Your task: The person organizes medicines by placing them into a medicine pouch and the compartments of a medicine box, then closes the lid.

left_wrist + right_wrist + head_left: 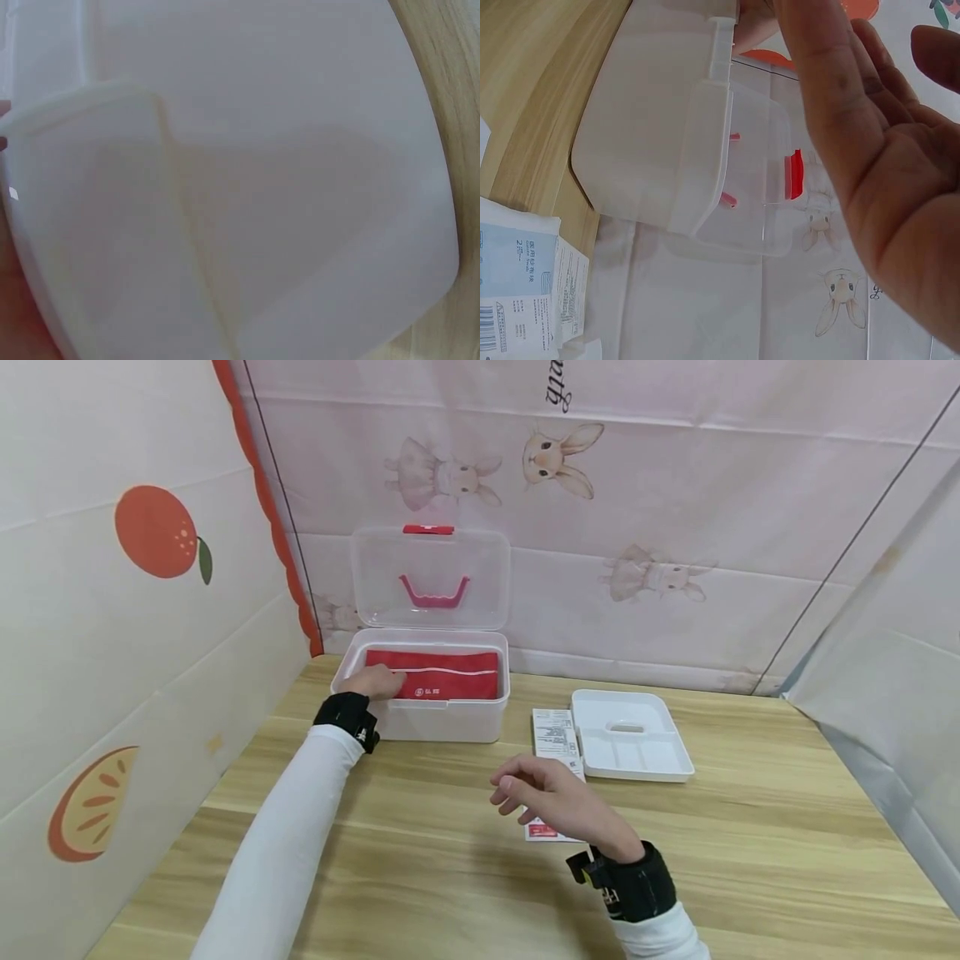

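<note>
At the far left hangs a white cloth wall (67,652) printed with fruit. In front of it, the person's left hand (375,682) reaches over the left side of a translucent plastic storage box (442,722), its wrist in a black band (347,718). The fingers meet the left end of a red zip pouch (457,683), which lies inside the box, within the rim, and spans most of its width. Whether they pinch the pouch or only press on it I cannot tell: the head view hides the fingertips, and the left wrist view is mostly filled by the box's wall. The clear lid (375,577) stands raised behind the box, with its red handle (435,602) and red latch (428,529).

Further right, the right hand (551,793) hangs above the wooden table (420,860), fingers loosely bent and a little apart, holding nothing. Partly hidden beyond and below it lies a printed packet (555,735); the right wrist view also shows a blue-and-white gauze packet (514,255). Just beside the printed packet, at the right, is a white divided tray (600,714).

The step in hand seems to be either settling the pouch in the box or getting hold of it; this moment does not decide which. Either way, the next move calls for sure contact at the pouch's left end and care around the rim.
</note>
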{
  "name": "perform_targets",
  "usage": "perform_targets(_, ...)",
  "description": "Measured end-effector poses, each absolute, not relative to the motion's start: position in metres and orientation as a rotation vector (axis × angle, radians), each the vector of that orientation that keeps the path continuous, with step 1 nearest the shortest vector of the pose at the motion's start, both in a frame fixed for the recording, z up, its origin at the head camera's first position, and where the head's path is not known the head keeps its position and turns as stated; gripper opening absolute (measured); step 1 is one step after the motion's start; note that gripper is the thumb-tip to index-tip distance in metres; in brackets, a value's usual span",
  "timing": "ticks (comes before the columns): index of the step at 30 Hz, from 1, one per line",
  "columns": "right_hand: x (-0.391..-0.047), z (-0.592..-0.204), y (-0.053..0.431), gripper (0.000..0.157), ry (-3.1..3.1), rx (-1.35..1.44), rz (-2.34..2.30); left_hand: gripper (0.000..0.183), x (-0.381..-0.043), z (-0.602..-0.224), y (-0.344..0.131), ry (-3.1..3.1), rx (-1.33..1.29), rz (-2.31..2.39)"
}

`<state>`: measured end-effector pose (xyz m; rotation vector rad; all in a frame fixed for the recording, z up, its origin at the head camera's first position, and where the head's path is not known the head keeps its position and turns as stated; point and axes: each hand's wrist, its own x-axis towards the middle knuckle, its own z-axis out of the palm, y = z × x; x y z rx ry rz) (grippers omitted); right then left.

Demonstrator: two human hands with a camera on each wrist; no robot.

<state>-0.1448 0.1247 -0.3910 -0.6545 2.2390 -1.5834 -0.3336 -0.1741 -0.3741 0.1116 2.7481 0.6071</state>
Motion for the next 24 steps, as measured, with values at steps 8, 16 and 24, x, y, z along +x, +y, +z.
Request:
perform_targets(8, -0.144, -0.391, 0.123, 0.027, 2.253, -0.654, -1.561, 0.046, -0.328, -0.370, -0.171, 2.939, 0.197, 0.713)
perform_targets(16, -0.145, -0.392, 0.121, 0.027, 2.257, -0.659, -1.542, 0.038, -0.324, -0.363, -0.162, 3.124, 0.359, 0.834)
perform_targets(24, -0.145, -0.394, 0.119, 0.027, 2.249, -0.666, -1.527, 0.025, -0.303, -0.352, -0.143, 3.152, 0.479, 0.944)
